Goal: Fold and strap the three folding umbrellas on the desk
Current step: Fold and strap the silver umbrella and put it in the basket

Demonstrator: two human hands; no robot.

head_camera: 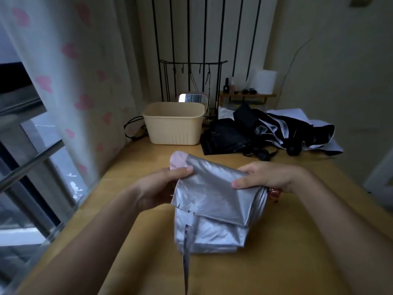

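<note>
A bin [174, 124] stands behind the held umbrella [214, 205], two umbrellas [265, 130] right of it.

My pale wooden desk [287, 241] runs from the bottom of the frame up to the wall. Centre frame, right in front of me, the silver umbrella [212, 209] is a folded bundle, its near end down on the wood. Upper centre, a cream bin [174, 126] stands upright, a black cable [134, 128] looped just left of it. Upper right, the black umbrellas [265, 130] sprawl in a loose heap beside the bin.
</note>
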